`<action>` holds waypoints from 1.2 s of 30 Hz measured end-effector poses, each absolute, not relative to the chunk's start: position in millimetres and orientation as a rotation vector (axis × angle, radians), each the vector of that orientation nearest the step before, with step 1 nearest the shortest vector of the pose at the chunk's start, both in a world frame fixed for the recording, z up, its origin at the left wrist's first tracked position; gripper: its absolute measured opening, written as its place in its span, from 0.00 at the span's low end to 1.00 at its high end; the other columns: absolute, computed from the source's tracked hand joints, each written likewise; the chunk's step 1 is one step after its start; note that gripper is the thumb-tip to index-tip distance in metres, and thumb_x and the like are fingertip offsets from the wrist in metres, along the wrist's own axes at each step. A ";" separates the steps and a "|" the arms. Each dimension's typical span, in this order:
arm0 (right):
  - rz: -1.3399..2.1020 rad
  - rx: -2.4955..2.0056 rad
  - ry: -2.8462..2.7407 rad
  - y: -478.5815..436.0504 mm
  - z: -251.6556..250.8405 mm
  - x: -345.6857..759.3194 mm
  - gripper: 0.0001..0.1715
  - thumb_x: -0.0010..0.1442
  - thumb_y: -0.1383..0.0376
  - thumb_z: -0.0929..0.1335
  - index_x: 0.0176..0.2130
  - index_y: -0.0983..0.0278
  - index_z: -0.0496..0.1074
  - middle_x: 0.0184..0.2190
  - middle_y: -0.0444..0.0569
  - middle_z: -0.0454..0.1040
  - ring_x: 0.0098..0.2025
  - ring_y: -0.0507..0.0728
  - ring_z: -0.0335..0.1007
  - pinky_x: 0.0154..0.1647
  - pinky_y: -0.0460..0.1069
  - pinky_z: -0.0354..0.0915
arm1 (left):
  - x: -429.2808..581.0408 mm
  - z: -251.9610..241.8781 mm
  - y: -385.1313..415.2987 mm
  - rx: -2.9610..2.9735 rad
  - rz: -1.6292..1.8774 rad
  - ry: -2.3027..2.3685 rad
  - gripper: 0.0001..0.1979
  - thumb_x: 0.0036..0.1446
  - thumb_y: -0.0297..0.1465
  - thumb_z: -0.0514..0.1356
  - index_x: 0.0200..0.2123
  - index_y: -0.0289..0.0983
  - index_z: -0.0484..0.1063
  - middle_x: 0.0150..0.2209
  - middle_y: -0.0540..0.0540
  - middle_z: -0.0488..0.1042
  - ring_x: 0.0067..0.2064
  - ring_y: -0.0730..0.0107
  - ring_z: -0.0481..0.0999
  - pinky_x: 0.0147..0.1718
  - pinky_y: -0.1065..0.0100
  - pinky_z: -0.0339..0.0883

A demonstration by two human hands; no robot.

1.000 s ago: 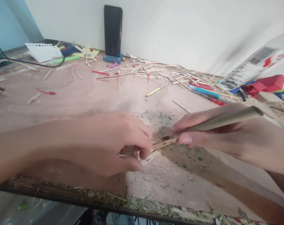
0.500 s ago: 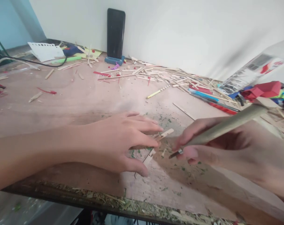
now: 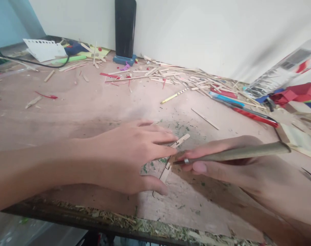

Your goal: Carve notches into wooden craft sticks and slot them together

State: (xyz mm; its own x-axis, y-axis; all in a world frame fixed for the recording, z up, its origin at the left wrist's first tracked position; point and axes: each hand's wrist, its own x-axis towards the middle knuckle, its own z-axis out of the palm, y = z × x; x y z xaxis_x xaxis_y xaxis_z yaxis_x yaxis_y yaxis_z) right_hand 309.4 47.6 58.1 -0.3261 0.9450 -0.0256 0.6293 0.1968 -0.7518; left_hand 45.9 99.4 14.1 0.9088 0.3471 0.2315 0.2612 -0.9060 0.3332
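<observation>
My left hand (image 3: 127,157), fingers spread flat, pins the stick (image 3: 181,139) lying near-left to far-right; my right hand (image 3: 237,174) grips the knife (image 3: 237,154), tip at it.

A pale bare-wood stick (image 3: 179,140) lies on the pinkish-brown tabletop (image 3: 94,102), flecked with green, beside an olive-grey hand tool (image 3: 237,153). Far behind, a black phone (image 3: 124,27) on a blue stand (image 3: 123,60); to the right, a yellow strip (image 3: 174,96) with dark ticks, a light-blue pen (image 3: 226,98), a red cutter (image 3: 253,115).
</observation>
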 end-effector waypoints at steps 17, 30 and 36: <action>0.996 -1.515 -1.995 43.2 52.8 307.7 0.08 0.55 0.50 0.80 0.35 0.48 0.88 0.38 0.44 0.88 0.37 0.66 0.87 0.33 0.51 0.84 | 47.0 15.8 99.4 2.762 0.432 0.404 0.31 0.65 0.48 0.67 0.64 0.36 0.74 0.70 0.34 0.68 0.71 0.42 0.67 0.71 0.43 0.55; 0.817 -1.386 -2.026 37.0 54.1 292.6 0.03 0.59 0.57 0.78 0.35 0.45 0.87 0.36 0.39 0.88 0.33 0.62 0.87 0.18 0.43 0.78 | 47.2 18.6 98.8 2.781 0.379 0.445 0.31 0.68 0.50 0.63 0.64 0.35 0.74 0.71 0.35 0.67 0.71 0.45 0.67 0.71 0.45 0.57; 0.740 -1.393 -2.045 36.9 52.9 287.0 0.02 0.58 0.57 0.78 0.33 0.48 0.87 0.34 0.41 0.87 0.31 0.58 0.85 0.29 0.44 0.81 | 47.9 20.0 97.9 2.755 0.342 0.462 0.30 0.67 0.51 0.63 0.64 0.38 0.75 0.72 0.37 0.66 0.72 0.47 0.66 0.73 0.48 0.55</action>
State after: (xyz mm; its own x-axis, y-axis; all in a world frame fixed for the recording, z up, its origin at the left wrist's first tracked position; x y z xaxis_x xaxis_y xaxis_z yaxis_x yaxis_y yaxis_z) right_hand 287.0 36.9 52.9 -0.3103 0.9411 0.1345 0.6370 0.3109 -0.7054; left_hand 47.9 97.9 20.0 0.9188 0.3520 0.1786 0.2741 -0.8945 0.3532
